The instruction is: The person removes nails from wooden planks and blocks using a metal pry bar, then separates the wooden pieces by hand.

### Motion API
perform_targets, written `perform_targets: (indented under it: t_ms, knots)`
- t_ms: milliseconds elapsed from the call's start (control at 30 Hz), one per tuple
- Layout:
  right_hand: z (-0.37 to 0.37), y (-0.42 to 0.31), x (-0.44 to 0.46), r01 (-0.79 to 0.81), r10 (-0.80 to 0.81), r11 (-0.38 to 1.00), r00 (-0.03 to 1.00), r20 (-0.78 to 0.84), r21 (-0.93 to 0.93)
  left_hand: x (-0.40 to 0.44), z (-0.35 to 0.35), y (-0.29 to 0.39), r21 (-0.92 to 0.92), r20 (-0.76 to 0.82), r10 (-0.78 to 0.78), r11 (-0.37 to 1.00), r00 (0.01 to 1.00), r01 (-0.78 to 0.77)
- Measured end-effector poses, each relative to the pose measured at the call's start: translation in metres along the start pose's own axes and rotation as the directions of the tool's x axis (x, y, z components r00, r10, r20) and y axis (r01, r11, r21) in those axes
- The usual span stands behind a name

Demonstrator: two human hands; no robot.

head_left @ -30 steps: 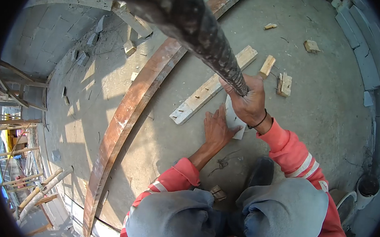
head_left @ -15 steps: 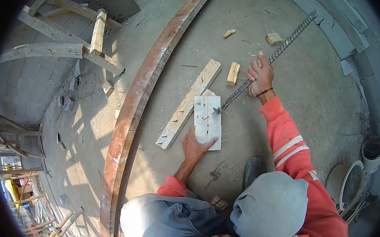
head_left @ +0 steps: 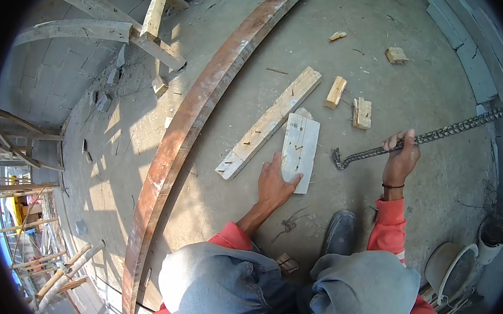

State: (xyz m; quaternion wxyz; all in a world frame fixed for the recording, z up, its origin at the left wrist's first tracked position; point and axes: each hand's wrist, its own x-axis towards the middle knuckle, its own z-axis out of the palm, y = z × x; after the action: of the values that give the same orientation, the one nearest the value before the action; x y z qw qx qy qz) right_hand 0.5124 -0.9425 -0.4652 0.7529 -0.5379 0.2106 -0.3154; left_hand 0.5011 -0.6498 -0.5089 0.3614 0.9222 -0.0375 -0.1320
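My left hand (head_left: pixel 275 185) grips the lower left edge of a short whitish board (head_left: pixel 300 146), its thumb on the board's face. Several bent nails stick out of this board, which lies on the concrete floor. My right hand (head_left: pixel 402 158) is closed around a ribbed steel bar (head_left: pixel 457 131) with a hooked, claw-like end. That hooked end is to the right of the board, apart from it. Beside the short board lies a longer wooden plank (head_left: pixel 274 120), also with nails standing out of it.
Small wood blocks (head_left: pixel 362 113) and a wood splinter (head_left: pixel 337 36) lie ahead. A long curved brown beam (head_left: pixel 174 140) crosses the floor at left, near a timber frame (head_left: pixel 155 10). Buckets (head_left: pixel 443 265) stand at lower right, and grey blocks (head_left: pixel 476 70) line the wall.
My right hand has moved right and down with the bar, swinging its hooked end off the board. My left hand stays on the board. The whole view has shifted slightly.
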Motion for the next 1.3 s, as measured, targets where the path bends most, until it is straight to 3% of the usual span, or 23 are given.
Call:
perform_targets:
  t_ms: [33, 200, 267, 400, 500, 567, 667, 800, 967, 1067, 1300]
  knots:
    - [0.006, -0.001, 0.003, 0.018, -0.016, 1.0, 0.997, 0.079, -0.024, -0.002, 0.001, 0.006, 0.006, -0.003, 0.002, 1.0, 1.0, -0.002]
    - [0.053, -0.03, -0.013, 0.02, -0.017, 0.998, 0.999, 0.05, -0.062, -0.005, -0.008, 0.018, 0.088, -0.025, 0.015, 0.996, 1.0, -0.013]
    - [0.058, -0.032, -0.014, -0.002, 0.023, 0.992, 0.986, 0.162, -0.125, -0.007, -0.013, 0.015, 0.14, 0.001, 0.041, 0.989, 0.999, -0.041]
    - [0.07, 0.009, -0.011, -0.077, 0.128, 0.973, 0.964, 0.233, -0.216, -0.01, -0.007, 0.005, 0.199, 0.013, 0.114, 0.973, 0.993, -0.114]
    - [0.086, 0.008, -0.009, -0.128, 0.181, 0.955, 0.967, 0.182, -0.269, -0.012, 0.002, 0.004, 0.206, -0.024, 0.104, 0.974, 0.994, -0.097]
    - [0.102, -0.008, -0.004, -0.214, 0.227, 0.969, 0.968, 0.105, -0.124, -0.012, 0.004, 0.005, 0.154, -0.066, 0.096, 0.984, 0.993, -0.085]
    - [0.118, 0.002, 0.024, -0.095, 0.094, 0.995, 0.995, 0.046, 0.021, -0.01, 0.002, 0.005, 0.157, -0.05, 0.056, 0.986, 0.997, -0.048]
    - [0.124, 0.011, 0.044, -0.054, 0.055, 0.998, 0.998, -0.038, 0.019, -0.004, -0.002, -0.005, 0.151, -0.045, 0.038, 0.988, 0.998, -0.03]
    - [0.13, 0.025, 0.037, -0.179, 0.176, 0.984, 0.977, -0.118, -0.013, -0.001, -0.016, 0.004, 0.127, 0.09, -0.063, 0.991, 0.994, 0.052]
    - [0.132, 0.031, 0.042, -0.128, 0.121, 0.991, 0.982, -0.142, -0.042, -0.007, -0.008, 0.007, 0.156, 0.04, -0.083, 0.985, 0.996, 0.076]
    - [0.141, 0.038, 0.07, -0.186, 0.185, 0.983, 0.979, -0.085, -0.002, 0.0, -0.004, -0.001, 0.14, 0.057, -0.036, 0.99, 0.998, 0.027]
